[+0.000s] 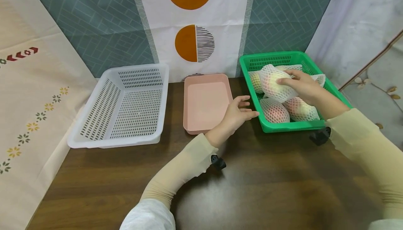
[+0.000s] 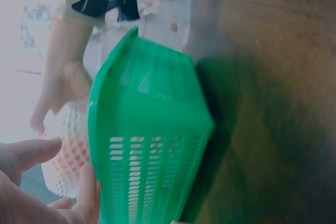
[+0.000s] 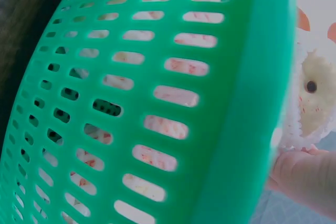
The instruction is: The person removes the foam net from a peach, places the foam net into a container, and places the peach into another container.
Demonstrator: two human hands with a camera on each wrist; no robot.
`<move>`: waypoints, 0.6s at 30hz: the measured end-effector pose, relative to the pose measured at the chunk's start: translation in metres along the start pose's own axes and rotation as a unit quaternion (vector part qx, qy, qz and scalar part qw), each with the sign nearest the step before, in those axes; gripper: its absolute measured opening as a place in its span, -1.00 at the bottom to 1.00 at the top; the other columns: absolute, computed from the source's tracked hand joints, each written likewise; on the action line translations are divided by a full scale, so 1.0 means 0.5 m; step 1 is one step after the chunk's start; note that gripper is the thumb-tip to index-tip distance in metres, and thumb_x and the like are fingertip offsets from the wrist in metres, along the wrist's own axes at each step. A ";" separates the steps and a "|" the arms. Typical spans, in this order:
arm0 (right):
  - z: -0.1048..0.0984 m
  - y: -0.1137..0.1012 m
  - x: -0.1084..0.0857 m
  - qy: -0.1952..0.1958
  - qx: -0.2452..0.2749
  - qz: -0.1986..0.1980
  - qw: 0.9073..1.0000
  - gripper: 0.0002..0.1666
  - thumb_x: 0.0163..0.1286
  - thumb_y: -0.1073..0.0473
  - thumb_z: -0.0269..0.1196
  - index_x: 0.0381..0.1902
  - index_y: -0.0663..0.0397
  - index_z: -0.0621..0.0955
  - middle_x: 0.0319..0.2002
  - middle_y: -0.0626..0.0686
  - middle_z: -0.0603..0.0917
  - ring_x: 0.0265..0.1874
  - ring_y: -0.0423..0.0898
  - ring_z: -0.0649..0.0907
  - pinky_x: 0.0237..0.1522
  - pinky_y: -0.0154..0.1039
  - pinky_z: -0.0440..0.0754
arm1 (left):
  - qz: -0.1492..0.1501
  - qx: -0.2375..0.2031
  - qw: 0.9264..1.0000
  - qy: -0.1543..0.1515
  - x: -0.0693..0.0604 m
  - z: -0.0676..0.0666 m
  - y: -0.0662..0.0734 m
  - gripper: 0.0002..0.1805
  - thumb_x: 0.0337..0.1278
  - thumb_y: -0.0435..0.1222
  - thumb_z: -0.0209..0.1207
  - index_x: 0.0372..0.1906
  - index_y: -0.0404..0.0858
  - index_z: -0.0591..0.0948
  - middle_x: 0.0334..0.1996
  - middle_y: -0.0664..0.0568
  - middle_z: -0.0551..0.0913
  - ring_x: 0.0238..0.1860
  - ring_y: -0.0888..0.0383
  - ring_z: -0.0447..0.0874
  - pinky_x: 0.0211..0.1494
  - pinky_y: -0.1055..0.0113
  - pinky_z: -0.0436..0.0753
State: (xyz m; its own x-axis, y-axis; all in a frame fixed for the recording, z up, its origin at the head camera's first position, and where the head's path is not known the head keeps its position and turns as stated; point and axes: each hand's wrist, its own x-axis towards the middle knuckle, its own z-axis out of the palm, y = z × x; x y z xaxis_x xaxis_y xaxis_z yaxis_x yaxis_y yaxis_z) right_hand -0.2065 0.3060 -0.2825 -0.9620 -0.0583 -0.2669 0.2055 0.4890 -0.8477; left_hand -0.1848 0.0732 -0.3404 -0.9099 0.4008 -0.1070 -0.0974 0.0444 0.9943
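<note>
My right hand [image 1: 303,86] grips a pale yellow and pink round fruit [image 1: 275,84] in a white foam net, held above the green basket [image 1: 277,127]. Part of that fruit [image 3: 315,90] shows past the basket's rim in the right wrist view, with a small dark spot on it. More netted fruits, such as a reddish one [image 1: 274,111], lie inside the basket. By the basket's left rim is my left hand [image 1: 237,114], fingers spread, holding nothing. In the left wrist view its fingers [image 2: 37,153] appear in front of the netted fruit; whether they touch the rim I cannot tell.
A shallow pink tray [image 1: 207,104] stands in the middle, partly behind my left forearm. On the left is a white perforated basket [image 1: 157,118] with nothing in it. The brown wooden table [image 1: 252,184] runs in front, and patterned cloths [image 1: 104,23] hang behind.
</note>
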 end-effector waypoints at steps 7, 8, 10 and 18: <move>-0.006 0.001 -0.013 -0.035 0.038 -0.010 0.999 -0.06 0.41 -0.13 0.09 0.51 0.10 -0.09 0.51 0.11 -0.35 0.48 0.15 -0.25 0.40 0.28 -0.05 | 0.010 -0.029 0.999 0.018 -0.001 -0.025 0.018 -0.26 -0.02 -0.48 0.33 0.32 -0.15 0.34 0.15 -0.10 0.41 0.14 -0.11 0.46 0.16 0.21 0.57; -0.005 0.002 -0.015 -0.040 0.040 -0.010 0.998 -0.05 0.42 -0.12 0.09 0.51 0.10 -0.11 0.51 0.10 -0.37 0.48 0.14 -0.27 0.40 0.30 -0.08 | 0.012 -0.025 0.999 0.018 -0.002 -0.028 0.019 -0.25 -0.03 -0.47 0.34 0.33 -0.14 0.34 0.15 -0.09 0.41 0.14 -0.11 0.46 0.16 0.21 0.56; -0.003 0.004 -0.018 -0.050 0.047 -0.009 0.998 -0.05 0.43 -0.10 0.09 0.51 0.09 -0.14 0.51 0.10 -0.38 0.47 0.14 -0.29 0.39 0.32 -0.08 | 0.024 -0.002 1.000 0.015 -0.003 -0.033 0.022 -0.22 -0.04 -0.45 0.36 0.34 -0.11 0.32 0.17 -0.08 0.41 0.14 -0.08 0.46 0.16 0.22 0.56; 0.012 0.000 -0.027 -0.077 0.056 -0.033 0.995 -0.15 0.48 -0.05 0.01 0.51 0.09 -0.10 0.48 0.14 -0.07 0.44 0.05 0.07 0.22 -0.20 0.46 | 0.113 0.104 0.988 0.016 -0.003 -0.051 0.036 -0.16 -0.05 -0.36 0.39 0.38 -0.08 0.27 0.29 -0.07 0.33 0.19 0.04 0.42 0.10 0.29 0.60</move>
State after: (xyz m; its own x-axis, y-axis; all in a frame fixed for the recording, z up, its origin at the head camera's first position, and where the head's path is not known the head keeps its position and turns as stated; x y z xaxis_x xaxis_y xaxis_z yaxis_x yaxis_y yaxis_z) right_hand -0.1924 0.3016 -0.2818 -0.9366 -0.2238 -0.2696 0.1706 0.3806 -0.9089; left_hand -0.1956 0.0499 -0.3222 -0.9117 0.3926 0.1211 0.1913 0.1447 0.9708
